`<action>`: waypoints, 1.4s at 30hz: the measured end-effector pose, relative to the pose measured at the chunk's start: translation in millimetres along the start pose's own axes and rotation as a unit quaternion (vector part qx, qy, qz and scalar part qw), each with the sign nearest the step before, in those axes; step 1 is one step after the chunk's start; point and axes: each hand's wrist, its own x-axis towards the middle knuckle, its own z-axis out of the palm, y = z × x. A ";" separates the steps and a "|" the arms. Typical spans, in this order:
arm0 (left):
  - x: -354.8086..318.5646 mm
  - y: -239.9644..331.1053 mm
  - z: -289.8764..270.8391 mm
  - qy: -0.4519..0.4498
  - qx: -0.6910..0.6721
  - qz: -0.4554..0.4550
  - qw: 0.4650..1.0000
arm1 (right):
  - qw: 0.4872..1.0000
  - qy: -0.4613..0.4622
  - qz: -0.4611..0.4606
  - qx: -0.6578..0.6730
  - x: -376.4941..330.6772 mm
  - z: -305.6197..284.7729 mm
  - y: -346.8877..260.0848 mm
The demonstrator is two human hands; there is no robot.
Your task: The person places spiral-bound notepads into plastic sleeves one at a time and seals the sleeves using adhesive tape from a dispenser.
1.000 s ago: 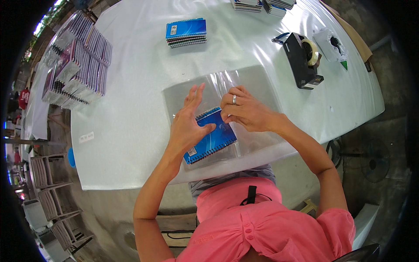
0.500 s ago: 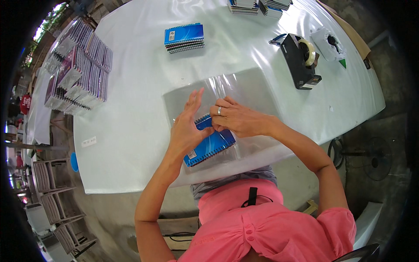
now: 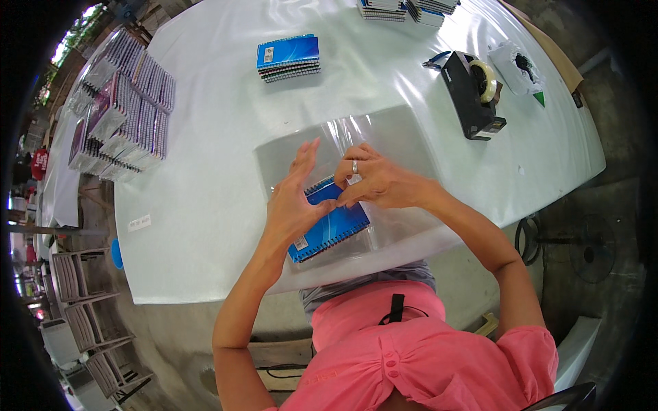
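A small stack of blue spiral notebooks (image 3: 332, 231) lies slanted before me on a clear plastic sheet (image 3: 397, 140), its wire bindings along the long edges. My left hand (image 3: 288, 209) braces the stack at its left end, thumb pressed on the top cover and fingers stretched out past the far edge. Over the far right corner, my right hand (image 3: 384, 181) is bent in a pinch, thumb and fingertips close to my left thumb. A small whitish patch shows beneath its fingers; what exactly they pinch is hidden.
Another blue notebook stack (image 3: 288, 57) stands farther back on the white table (image 3: 199, 205). Wrapped purple notebooks (image 3: 130, 109) are piled at left. A black tape dispenser (image 3: 473, 99) and a white plastic bag (image 3: 515, 68) sit at right; more notebooks (image 3: 404, 10) are at the far edge.
My right hand has shifted slightly right and turned, its knuckles lifting, uncovering more of the cover's far corner. My left hand and the notebooks stay almost in place.
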 end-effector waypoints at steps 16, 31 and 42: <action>-0.8 -4.2 -1.8 -0.004 -0.028 -0.015 0.999 | 0.998 0.053 0.012 -0.017 -17.1 5.0 10.2; 8.1 -72.5 -109.9 -0.445 -0.198 -0.102 0.867 | 0.975 0.097 -0.179 0.087 89.5 -18.8 -53.2; -78.5 -56.6 -64.6 -0.141 -0.287 -0.065 0.945 | 0.979 0.030 0.148 0.138 -11.0 40.7 -60.7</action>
